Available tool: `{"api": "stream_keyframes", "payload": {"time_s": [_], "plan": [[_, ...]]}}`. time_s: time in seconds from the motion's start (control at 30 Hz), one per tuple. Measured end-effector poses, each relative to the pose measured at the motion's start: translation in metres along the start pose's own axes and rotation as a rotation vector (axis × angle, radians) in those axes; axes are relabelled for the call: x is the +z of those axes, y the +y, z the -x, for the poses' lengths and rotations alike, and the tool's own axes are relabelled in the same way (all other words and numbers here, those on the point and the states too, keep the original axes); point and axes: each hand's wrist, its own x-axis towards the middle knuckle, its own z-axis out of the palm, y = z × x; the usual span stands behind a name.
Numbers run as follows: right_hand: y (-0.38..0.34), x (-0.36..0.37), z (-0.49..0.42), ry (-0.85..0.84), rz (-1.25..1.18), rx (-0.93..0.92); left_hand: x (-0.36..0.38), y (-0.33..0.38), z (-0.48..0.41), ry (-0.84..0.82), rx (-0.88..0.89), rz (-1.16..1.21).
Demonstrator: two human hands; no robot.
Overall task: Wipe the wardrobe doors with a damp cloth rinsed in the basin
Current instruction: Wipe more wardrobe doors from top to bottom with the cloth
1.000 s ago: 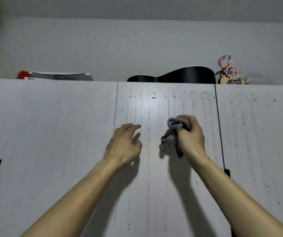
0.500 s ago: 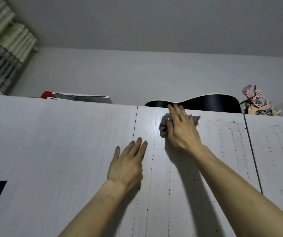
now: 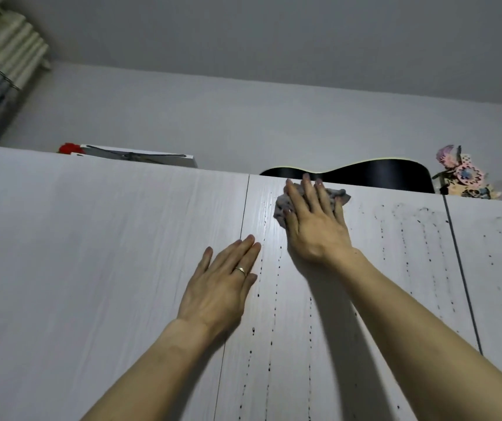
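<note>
Here, 2 bare forearms rise from the bottom edge. The left hand (image 3: pixel 222 284) lies flat, fingers together, holding nothing, palm on the pale wood-grain wardrobe doors (image 3: pixel 92 268), straddling the seam between the left and middle door; a thin ring (image 3: pixel 240 270) sits on 1 finger. Higher up, the right hand (image 3: pixel 313 226) presses a crumpled grey damp cloth (image 3: pixel 339 194) flat under spread fingers against the middle door, just below its top edge. Dotted vertical trails of dark water drops (image 3: pixel 277 287) run down the middle and right doors. On top of the wardrobe: a black curved guitar body (image 3: pixel 380 174) just behind the cloth, a flat white box (image 3: pixel 140 156) with a red item (image 3: pixel 69 148) to the left, pink patterned decoration (image 3: pixel 462 174) to the right. Grey wall and ceiling behind.
</note>
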Motion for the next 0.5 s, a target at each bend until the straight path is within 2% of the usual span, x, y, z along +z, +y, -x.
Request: {"api": "stream_keyframes", "payload": {"time_s": [0.07, 0.17, 0.27, 0.33, 0.43, 0.5], "plan": [[-0.025, 0.003, -0.013, -0.002, -0.042, 0.031, 0.001, -0.003, -0.001, 0.012, 0.008, -0.002], [-0.053, 0.01, -0.015, -0.035, -0.052, -0.135, 0.003, -0.005, -0.002, 0.008, 0.011, 0.006], [-0.037, 0.005, -0.007, -0.019, -0.028, -0.175, 0.001, -0.002, 0.001, 0.016, 0.01, 0.02], [-0.009, 0.002, 0.004, -0.003, -0.02, -0.101, -0.002, -0.002, 0.002, 0.005, 0.003, 0.008], [0.037, -0.012, 0.014, -0.007, -0.024, 0.122, -0.004, -0.001, 0.001, -0.033, -0.007, 0.013], [0.043, -0.015, 0.016, -0.005, -0.05, 0.278, -0.007, 0.001, 0.0, -0.053, -0.009, 0.014]]}}
